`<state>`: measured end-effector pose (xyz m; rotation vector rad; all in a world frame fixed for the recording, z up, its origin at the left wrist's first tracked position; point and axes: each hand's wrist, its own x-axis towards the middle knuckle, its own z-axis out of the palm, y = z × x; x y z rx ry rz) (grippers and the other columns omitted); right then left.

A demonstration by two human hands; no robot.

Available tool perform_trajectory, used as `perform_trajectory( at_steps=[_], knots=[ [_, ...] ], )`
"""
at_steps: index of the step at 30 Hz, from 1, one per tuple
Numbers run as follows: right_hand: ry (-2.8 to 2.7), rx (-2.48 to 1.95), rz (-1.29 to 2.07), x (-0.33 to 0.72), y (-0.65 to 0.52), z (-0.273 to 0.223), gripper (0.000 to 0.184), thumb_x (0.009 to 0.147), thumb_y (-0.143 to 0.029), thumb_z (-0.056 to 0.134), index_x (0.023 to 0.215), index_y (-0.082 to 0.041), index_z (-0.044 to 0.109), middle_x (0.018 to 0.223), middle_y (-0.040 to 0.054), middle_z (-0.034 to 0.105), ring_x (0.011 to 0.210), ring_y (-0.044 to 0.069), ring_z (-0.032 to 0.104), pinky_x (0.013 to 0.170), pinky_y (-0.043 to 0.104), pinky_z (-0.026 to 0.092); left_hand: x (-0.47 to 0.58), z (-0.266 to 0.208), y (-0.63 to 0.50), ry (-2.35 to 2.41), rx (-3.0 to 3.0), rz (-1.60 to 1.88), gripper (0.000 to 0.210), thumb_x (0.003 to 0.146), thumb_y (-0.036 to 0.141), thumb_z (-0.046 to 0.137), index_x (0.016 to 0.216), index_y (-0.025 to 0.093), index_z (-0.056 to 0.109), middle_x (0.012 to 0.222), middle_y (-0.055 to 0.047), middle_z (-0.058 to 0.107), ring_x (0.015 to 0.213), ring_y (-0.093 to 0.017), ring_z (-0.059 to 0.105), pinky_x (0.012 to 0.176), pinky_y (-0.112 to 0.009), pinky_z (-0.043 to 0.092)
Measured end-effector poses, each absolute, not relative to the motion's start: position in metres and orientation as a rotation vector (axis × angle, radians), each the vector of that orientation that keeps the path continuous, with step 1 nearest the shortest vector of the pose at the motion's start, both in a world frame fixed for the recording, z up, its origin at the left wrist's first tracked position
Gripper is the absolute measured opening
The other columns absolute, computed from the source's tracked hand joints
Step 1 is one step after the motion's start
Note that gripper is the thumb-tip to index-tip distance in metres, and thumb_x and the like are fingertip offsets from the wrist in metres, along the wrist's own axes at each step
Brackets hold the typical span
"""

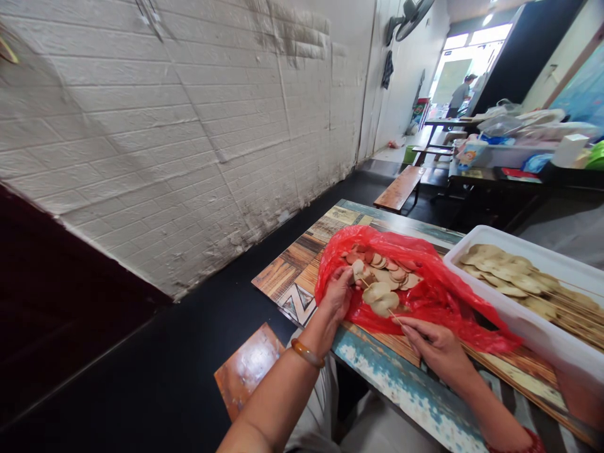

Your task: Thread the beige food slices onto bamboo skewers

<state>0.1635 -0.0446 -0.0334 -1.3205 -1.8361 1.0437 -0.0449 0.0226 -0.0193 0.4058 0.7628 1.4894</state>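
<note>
My right hand (431, 345) pinches a thin wooden skewer (393, 316) at its lower end. Pale, thin round slices (381, 299) are threaded on that skewer, overlapping one another. Between the thumb and fingers of my left hand (340, 290) is another pale round slice (358, 269), right by the skewer's far tip. Both hands are over an open red plastic bag (438, 270), in which a pile of loose round slices (384, 269) lies. Whether the held slice is pierced, I cannot tell.
To the right stands a white plastic tub (523, 340) with several filled skewers (514, 277). The patterned table (283, 270) carries bag and tub. A wooden bench (400, 189), a cluttered table (500, 176) and a person (458, 95) are farther back. A white brick-pattern wall (212, 126) runs along the left.
</note>
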Motion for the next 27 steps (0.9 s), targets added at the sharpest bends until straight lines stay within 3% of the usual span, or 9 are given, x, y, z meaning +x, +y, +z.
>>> perform_trajectory(
  at_steps=[27],
  knots=[
    [-1.784, -1.354, 1.040, 0.1595, -0.0455, -0.0297, 0.041, 0.082, -0.044, 0.050, 0.101, -0.014, 0.070, 0.047, -0.0032, 0.050, 0.044, 0.012, 0.048, 0.046, 0.023, 0.039, -0.0451, -0.0167, 0.0200, 0.787, 0.494, 1.496, 0.033, 0.051, 0.030, 0.081, 0.072, 0.015, 0.060, 0.068, 0.001, 0.062, 0.053, -0.006, 0.052, 0.052, -0.018, 0.040]
  ],
)
